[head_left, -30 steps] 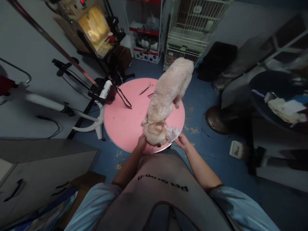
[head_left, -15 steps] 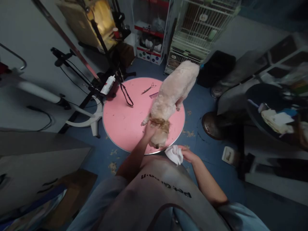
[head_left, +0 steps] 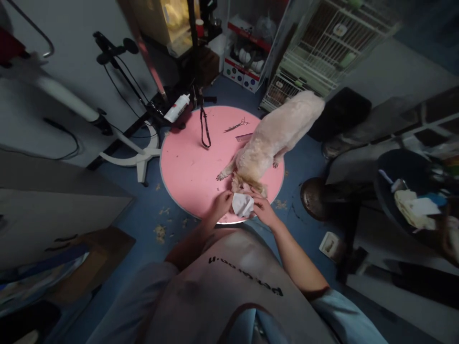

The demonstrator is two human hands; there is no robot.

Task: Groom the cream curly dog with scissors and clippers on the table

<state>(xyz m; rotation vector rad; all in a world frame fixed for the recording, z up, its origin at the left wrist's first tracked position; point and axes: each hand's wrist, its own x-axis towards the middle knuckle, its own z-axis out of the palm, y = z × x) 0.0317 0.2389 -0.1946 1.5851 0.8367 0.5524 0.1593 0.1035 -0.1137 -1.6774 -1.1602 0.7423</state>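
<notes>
A small cream dog (head_left: 278,134) stands on a round pink grooming table (head_left: 186,162), its head towards me at the near edge. A white cloth (head_left: 242,204) is pressed against the dog's face. My left hand (head_left: 222,204) is closed at the cloth's left side, by the dog's muzzle. My right hand (head_left: 263,210) is closed on the cloth's right side. Scissors (head_left: 236,125) and a comb (head_left: 243,137) lie on the table behind the dog.
A black leash loop (head_left: 205,129) hangs over the table from a pole. A white bottle (head_left: 176,108) lies at the table's far left edge. Wire cages (head_left: 322,52) stand behind. A dark basin with cloths (head_left: 412,200) is at right. Hair clumps litter the blue floor (head_left: 161,229).
My right hand brought the white cloth from below the table edge up onto the dog's face. My left hand moved from the top of the dog's head to the cloth. The view swung left.
</notes>
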